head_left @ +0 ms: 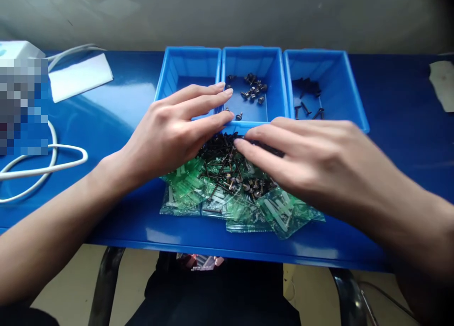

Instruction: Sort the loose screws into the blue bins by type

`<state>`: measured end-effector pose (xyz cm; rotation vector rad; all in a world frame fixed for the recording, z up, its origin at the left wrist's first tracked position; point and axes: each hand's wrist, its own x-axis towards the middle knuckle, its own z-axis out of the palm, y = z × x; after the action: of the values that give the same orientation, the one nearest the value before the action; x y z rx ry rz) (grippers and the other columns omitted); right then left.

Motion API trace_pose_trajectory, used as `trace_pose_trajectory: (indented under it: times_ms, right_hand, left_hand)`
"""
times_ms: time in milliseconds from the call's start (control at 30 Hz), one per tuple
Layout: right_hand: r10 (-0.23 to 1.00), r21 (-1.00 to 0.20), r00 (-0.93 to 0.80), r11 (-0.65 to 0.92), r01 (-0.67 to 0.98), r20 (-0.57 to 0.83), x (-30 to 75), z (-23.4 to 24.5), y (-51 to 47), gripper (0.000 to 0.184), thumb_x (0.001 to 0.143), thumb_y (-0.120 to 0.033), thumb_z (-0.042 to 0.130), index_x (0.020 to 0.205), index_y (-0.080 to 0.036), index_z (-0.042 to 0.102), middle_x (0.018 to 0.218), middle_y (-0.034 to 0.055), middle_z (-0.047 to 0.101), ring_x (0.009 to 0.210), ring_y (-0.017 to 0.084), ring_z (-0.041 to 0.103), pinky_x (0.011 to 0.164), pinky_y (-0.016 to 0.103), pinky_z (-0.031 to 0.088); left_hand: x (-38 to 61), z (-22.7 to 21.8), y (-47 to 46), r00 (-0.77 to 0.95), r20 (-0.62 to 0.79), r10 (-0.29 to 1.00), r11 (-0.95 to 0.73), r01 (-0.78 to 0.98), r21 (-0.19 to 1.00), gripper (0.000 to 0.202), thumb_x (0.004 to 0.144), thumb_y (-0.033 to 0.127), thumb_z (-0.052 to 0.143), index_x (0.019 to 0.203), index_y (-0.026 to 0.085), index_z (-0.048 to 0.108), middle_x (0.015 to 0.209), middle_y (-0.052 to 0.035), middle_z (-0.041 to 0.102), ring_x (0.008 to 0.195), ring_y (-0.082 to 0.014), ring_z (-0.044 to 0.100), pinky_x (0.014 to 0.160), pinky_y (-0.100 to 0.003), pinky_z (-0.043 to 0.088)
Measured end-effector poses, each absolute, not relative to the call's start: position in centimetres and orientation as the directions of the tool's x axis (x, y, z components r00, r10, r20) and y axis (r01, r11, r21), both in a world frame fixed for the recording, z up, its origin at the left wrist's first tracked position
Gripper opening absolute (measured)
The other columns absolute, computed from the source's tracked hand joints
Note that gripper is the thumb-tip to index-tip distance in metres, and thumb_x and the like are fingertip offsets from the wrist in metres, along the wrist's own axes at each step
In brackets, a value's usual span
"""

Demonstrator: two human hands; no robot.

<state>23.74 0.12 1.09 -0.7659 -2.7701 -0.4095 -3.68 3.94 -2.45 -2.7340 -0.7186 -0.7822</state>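
Note:
My left hand (pixel 177 125) reaches over the front edge of the middle blue bin (pixel 283 94), fingers stretched and slightly apart; its thumb is hidden. Close to it, my right hand (pixel 308 153) is over the pile, fingers extended and the index fingertip at the dark screws (pixel 222 146); its thumb is out of sight too. Loose screws with washers (pixel 253 186) and long dark screws lie on clear green plastic packets (pixel 280 210), some holding pale plugs or screws. Several washer-head screws (pixel 253 92) lie in the middle bin.
A left blue bin (pixel 189 56) and a right blue bin (pixel 349 94) flank the middle one; the right holds dark screws (pixel 308 87). White paper (pixel 81 77) and a white cable (pixel 53 160) lie on the left of the blue table (pixel 142 222). A grey wall rises behind.

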Motion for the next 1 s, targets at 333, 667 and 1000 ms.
trace_pose_trajectory:
  times_ms: [333,667,1000]
  right_hand:
    - [0.325,0.312,-0.872,0.840,0.444,0.366,23.9,-0.4,0.6,0.025,0.106,-0.006,0.053,0.116,-0.008,0.076,0.109,0.0130,0.080,0.090,0.024,0.075,0.071,0.037,0.060]
    - [0.661,-0.409,-0.429,0.733,0.544,0.615,23.5,-0.1,0.2,0.009,0.104,-0.019,0.071,0.103,-0.023,0.079,0.104,0.0036,0.081,0.093,0.015,0.076,0.080,0.030,0.065]
    - [0.339,0.076,-0.833,0.909,0.410,0.437,24.9,-0.4,0.6,0.022,0.104,-0.008,0.060,0.116,-0.013,0.078,0.115,0.0131,0.080,0.097,0.024,0.075,0.078,0.040,0.067]
  left_hand:
    - [-3.8,-2.4,3.9,0.750,0.530,0.396,-0.858,0.507,-0.077,0.026,0.109,0.012,0.061,0.134,0.011,0.071,0.148,-0.0159,0.069,0.144,-0.0334,0.066,0.117,-0.052,0.066]
    - [-4.0,-2.5,4.1,0.747,0.517,0.418,-0.847,0.526,-0.076,0.026,0.113,0.018,0.057,0.134,0.015,0.072,0.149,-0.0121,0.069,0.146,-0.0304,0.065,0.118,-0.050,0.066]
    - [-3.8,-2.6,4.0,0.748,0.523,0.409,-0.850,0.521,-0.081,0.026,0.113,0.017,0.056,0.134,0.015,0.071,0.148,-0.0124,0.070,0.146,-0.0305,0.065,0.118,-0.050,0.066]
